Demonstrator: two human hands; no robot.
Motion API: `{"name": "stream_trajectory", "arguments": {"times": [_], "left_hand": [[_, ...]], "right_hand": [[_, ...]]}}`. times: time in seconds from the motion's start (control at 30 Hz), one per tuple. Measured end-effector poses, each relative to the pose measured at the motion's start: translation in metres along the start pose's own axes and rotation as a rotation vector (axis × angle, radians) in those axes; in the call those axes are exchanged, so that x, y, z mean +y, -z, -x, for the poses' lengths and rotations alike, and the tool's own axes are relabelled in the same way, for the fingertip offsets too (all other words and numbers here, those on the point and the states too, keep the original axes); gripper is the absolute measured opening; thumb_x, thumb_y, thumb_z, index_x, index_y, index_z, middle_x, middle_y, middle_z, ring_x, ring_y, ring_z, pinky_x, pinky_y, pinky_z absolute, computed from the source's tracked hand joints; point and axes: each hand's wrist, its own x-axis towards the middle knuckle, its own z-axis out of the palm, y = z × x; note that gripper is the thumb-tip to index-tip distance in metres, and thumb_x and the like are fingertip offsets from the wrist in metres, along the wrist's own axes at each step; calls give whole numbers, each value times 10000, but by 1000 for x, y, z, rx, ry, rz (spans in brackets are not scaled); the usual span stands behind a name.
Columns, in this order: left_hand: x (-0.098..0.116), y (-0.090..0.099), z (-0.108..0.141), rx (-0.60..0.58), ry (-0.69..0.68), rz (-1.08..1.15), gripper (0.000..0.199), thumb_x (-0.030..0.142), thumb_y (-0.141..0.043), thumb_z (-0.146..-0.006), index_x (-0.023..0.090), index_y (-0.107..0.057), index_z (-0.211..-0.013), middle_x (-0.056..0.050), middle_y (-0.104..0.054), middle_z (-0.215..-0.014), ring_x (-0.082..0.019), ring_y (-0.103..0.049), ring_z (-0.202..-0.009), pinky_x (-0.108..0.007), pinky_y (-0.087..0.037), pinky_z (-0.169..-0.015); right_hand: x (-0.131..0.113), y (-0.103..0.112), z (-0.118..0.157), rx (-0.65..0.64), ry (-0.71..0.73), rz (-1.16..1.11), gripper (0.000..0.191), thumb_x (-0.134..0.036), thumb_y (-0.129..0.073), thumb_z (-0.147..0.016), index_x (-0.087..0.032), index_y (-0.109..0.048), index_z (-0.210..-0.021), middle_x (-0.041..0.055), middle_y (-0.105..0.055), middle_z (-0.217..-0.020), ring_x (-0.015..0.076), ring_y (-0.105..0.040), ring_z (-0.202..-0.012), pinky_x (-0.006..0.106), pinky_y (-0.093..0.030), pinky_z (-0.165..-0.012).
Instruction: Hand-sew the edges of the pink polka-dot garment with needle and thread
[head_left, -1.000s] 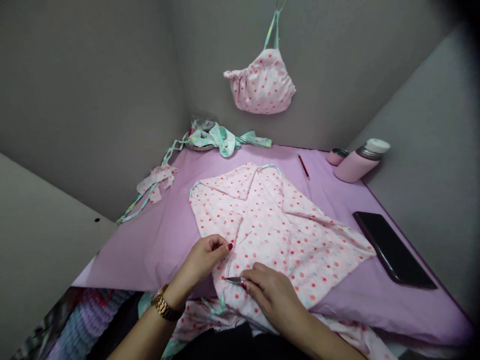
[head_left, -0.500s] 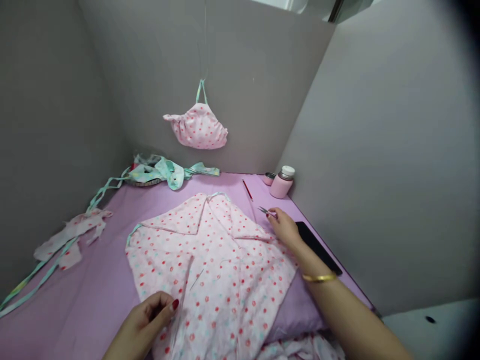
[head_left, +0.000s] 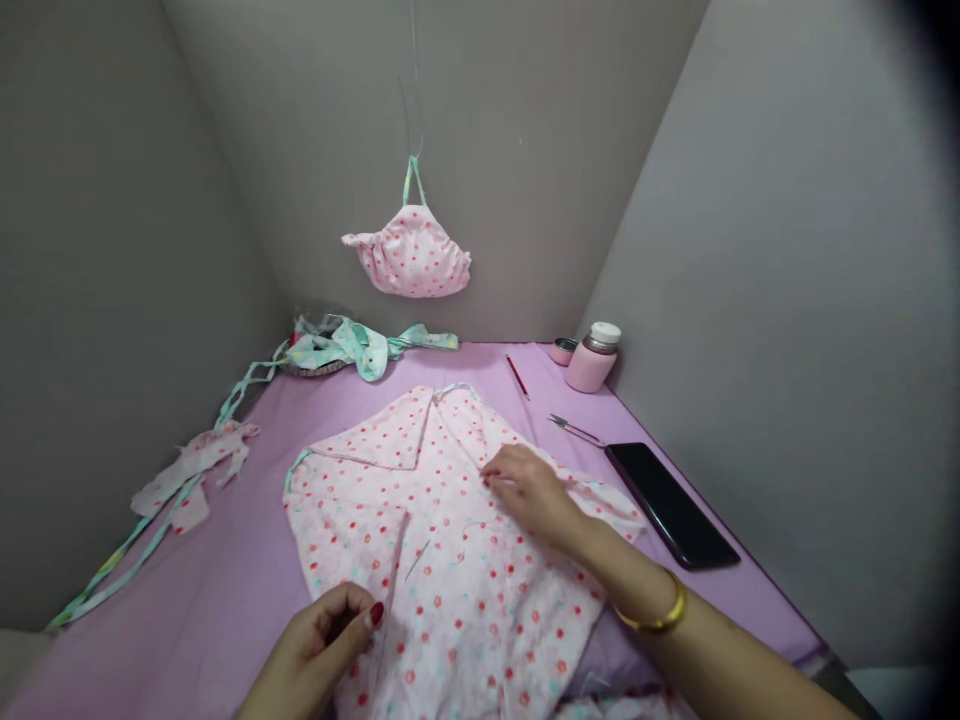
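A pink garment with red dots (head_left: 450,560) lies spread on the purple cloth. My left hand (head_left: 326,640) is at its lower left edge, thumb pressed against curled fingers; whether fabric or thread is pinched there is too small to tell. Over the upper right of the garment is my right hand (head_left: 529,490), fingers loosely apart and holding nothing visible. A needle (head_left: 417,560) with thread rests on the fabric between the hands. Small thread snips (head_left: 576,430) lie beyond my right hand, beside a black phone (head_left: 670,505).
A red pencil (head_left: 517,377), a pink jar with white lid (head_left: 593,358) and a small pink tin (head_left: 563,350) stand or lie at the back. Green fabric strips (head_left: 360,345) lie back left, scraps (head_left: 196,470) at left. A dotted cloth piece (head_left: 415,255) hangs on the wall.
My right hand has let go of the snips, now lying by the phone, and has moved left over the garment. The view has shifted slightly; my left hand keeps its pose.
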Motion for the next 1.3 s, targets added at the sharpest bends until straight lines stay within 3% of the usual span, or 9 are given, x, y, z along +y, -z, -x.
{"name": "stream_trajectory", "arguments": {"times": [0.13, 0.2, 0.37, 0.57, 0.8, 0.9, 1.07, 1.17, 1.3], "left_hand": [[15, -2, 3, 110, 21, 100, 330, 506, -647, -631, 187, -565, -605, 19, -494, -577, -153, -437, -585, -249, -370, -568], [18, -2, 4, 166, 16, 142, 333, 502, -661, -609, 187, -555, -598, 24, -485, -566, -148, -429, -570, -244, -366, -556], [13, -1, 11, 124, -1, 119, 328, 491, -635, -641, 181, -536, -600, 25, -477, -561, -143, -435, -554, -246, -365, -555], [6, -8, 28, -204, -13, -210, 187, 349, -565, -751, 179, -639, -773, 13, -535, -603, -129, -429, -546, -215, -318, -509], [16, -8, 22, -31, -113, -293, 197, 304, -494, -802, 183, -628, -723, -9, -594, -645, -153, -499, -599, -229, -352, -556], [18, -20, 15, -34, -78, -106, 200, 329, -524, -776, 170, -643, -751, -24, -611, -685, -154, -510, -619, -243, -367, -579], [22, -60, 6, -115, 234, 647, 372, 447, -642, -686, 176, -634, -940, -75, -655, -891, -139, -575, -656, -220, -376, -538], [23, -79, 3, -103, 372, 986, 308, 417, -692, -665, 162, -653, -834, -47, -650, -783, -112, -568, -623, -193, -370, -511], [20, -90, 2, -97, 370, 1044, 244, 337, -772, -597, 138, -655, -675, 10, -592, -571, -79, -503, -502, -175, -327, -453]], "right_hand": [[-45, -21, 13, -193, 280, -45, 127, -181, -514, -848, -193, -636, -814, 20, -592, -799, 141, -509, -807, 230, -388, -713], [-57, -30, 15, -271, 334, -2, 143, -183, -489, -862, -178, -630, -840, 36, -587, -818, 151, -497, -803, 244, -382, -695], [-63, -42, 8, -309, 213, 62, 143, -138, -472, -855, -166, -608, -889, 48, -576, -883, 158, -494, -843, 252, -381, -712], [-64, -43, 10, -303, 58, 66, 90, -197, -519, -824, -148, -595, -819, 60, -574, -847, 192, -521, -827, 279, -393, -679], [-63, -40, 16, -263, -49, -106, 97, -106, -489, -784, -154, -561, -739, 41, -579, -809, 158, -523, -780, 256, -389, -683], [-61, -32, 16, -237, -100, -244, 99, -137, -449, -816, -159, -528, -760, 10, -587, -751, 114, -520, -669, 213, -395, -612], [-71, -17, 30, -269, -166, -522, 107, -130, -404, -827, -158, -493, -775, -11, -586, -670, 88, -513, -562, 174, -383, -509], [-79, -16, 52, -267, -174, -622, 95, -116, -458, -794, -162, -513, -731, -28, -539, -623, 92, -493, -568, 177, -368, -523], [-81, -20, 79, -234, -58, -522, 122, -82, -484, -786, -168, -538, -718, -9, -585, -715, 107, -528, -672, 196, -388, -629]]}}
